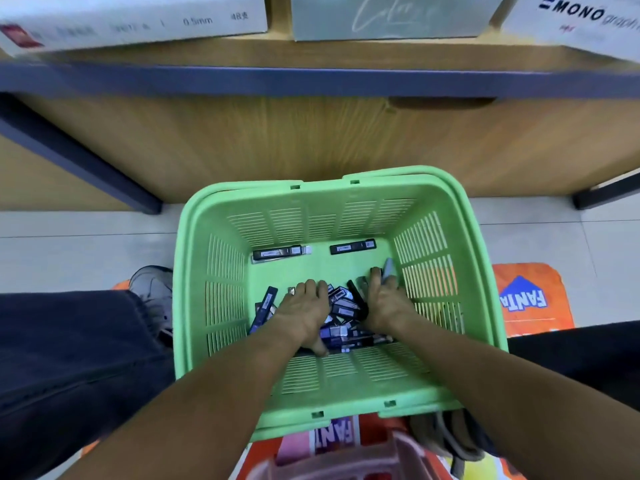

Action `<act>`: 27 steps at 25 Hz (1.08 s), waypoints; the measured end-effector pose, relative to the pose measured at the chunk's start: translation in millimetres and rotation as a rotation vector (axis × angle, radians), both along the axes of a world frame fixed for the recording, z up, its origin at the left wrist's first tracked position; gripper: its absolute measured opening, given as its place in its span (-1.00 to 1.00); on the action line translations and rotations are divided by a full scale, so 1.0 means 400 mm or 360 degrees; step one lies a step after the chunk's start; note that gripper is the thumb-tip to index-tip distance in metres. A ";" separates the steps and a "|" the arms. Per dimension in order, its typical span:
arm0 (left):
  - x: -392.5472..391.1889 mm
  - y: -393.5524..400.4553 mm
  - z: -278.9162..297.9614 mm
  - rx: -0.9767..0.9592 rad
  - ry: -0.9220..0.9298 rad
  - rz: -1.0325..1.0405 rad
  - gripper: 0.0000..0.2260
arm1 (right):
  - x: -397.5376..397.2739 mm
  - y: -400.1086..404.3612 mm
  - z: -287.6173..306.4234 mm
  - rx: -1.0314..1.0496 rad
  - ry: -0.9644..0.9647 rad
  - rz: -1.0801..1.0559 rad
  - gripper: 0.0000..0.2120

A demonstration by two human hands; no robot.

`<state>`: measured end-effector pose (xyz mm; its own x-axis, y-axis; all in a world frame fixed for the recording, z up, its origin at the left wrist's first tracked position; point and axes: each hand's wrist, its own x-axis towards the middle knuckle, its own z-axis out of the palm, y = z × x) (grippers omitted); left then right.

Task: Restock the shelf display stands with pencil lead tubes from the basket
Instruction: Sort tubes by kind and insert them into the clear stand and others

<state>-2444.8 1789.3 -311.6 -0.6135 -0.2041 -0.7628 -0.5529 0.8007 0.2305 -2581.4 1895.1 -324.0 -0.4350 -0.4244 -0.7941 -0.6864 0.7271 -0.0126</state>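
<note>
A green plastic basket (221,271) stands on the floor below me. A heap of dark pencil lead tubes (341,311) lies in its near half. Two more tubes (281,252) lie apart by the far wall. My left hand (304,311) rests palm down on the heap, fingers bent into the tubes. My right hand (382,303) is at the heap's right side and holds several tubes, a grey one (388,271) sticking up past the fingers. The display stands (138,22) on the shelf show only as white boxes at the top.
A wooden shelf with a blue edge (311,79) runs across the top, with a wooden panel below it. An orange mat (533,296) lies under the basket. A pink container (346,462) sits near my body. My dark trouser leg and grey shoe (152,289) are at the left.
</note>
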 end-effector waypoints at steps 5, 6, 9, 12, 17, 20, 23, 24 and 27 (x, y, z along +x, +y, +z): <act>-0.004 0.000 -0.006 0.0061 -0.0083 0.0160 0.01 | -0.009 -0.010 -0.007 -0.0178 -0.0097 -0.0129 -0.11; -0.006 -0.003 -0.007 0.0077 -0.0086 0.0194 -0.02 | -0.010 -0.011 -0.006 -0.0182 -0.0118 -0.0115 -0.15; -0.003 -0.014 -0.014 0.0195 -0.0096 0.0381 -0.08 | -0.001 -0.013 -0.003 -0.0183 -0.0143 -0.0008 -0.19; 0.004 -0.016 -0.030 0.0360 -0.0045 0.0629 -0.22 | 0.005 -0.019 -0.001 -0.0198 -0.0194 0.0060 -0.19; -0.023 0.026 -0.020 0.0462 0.0225 0.1325 -0.66 | 0.012 -0.038 -0.001 -0.0354 -0.0365 -0.0179 -0.27; -0.044 0.037 -0.033 0.0467 0.0311 0.1671 -0.80 | 0.010 -0.047 -0.001 -0.0397 -0.0501 -0.0505 -0.31; -0.052 0.028 -0.051 0.0461 0.0391 0.1903 -0.89 | 0.003 -0.045 -0.007 -0.0463 -0.0727 -0.0991 -0.28; -0.053 0.024 -0.051 0.0419 0.0414 0.1897 -0.84 | 0.004 -0.044 -0.009 -0.0487 -0.0796 -0.1142 -0.29; -0.042 0.007 -0.060 0.0149 0.0429 0.1525 -0.72 | 0.010 -0.052 -0.009 -0.0474 -0.0861 -0.1269 -0.32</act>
